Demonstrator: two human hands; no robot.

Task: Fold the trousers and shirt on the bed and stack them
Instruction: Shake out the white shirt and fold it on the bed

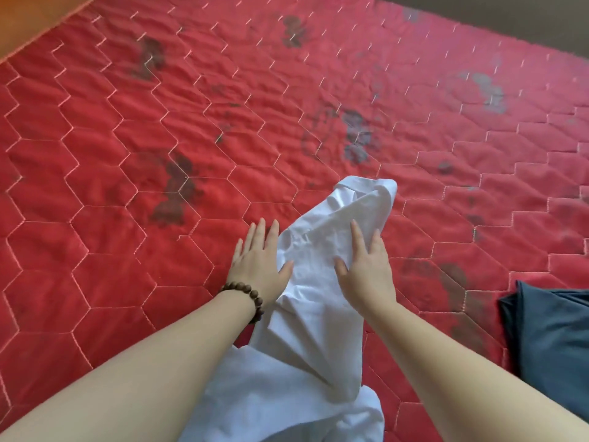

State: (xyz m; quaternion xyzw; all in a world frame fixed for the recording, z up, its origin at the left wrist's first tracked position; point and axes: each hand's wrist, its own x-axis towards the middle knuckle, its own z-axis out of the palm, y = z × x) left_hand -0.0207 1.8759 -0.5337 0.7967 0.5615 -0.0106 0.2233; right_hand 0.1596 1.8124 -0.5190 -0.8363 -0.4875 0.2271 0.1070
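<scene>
- Bed [159, 138]: red quilted cover w/ hexagon stitching and dark blotches fills nearly the whole view; far edge runs along the top, far-left corner shows at top left.
- Shirt [318, 314]: white, bunched and creased, lying lengthwise from the bed's near edge toward the middle, narrow end pointing away. Not yet flat, so I'd say the step in hand is spreading it out before any fold.
- Trousers [551, 333]: dark blue-grey, by the right edge, near side, well apart from the shirt. They look already folded, though only part is in view.
- Left hand [259, 266]: flat, fingers straight and a bit spread, palm down at the shirt's left border, thumb on the cloth, fingers mostly on the cover. Holds nothing.
- Right hand [366, 266]: flat on top of the shirt, fingers straight, pressing, not gripping.
- Bead bracelet [247, 298] on the left wrist.
- To do it well, imo: sweep both palms outward from the centre, pull the bunched near part open, square the hems first; folding over these creases would give a lumpy, crooked stack.
</scene>
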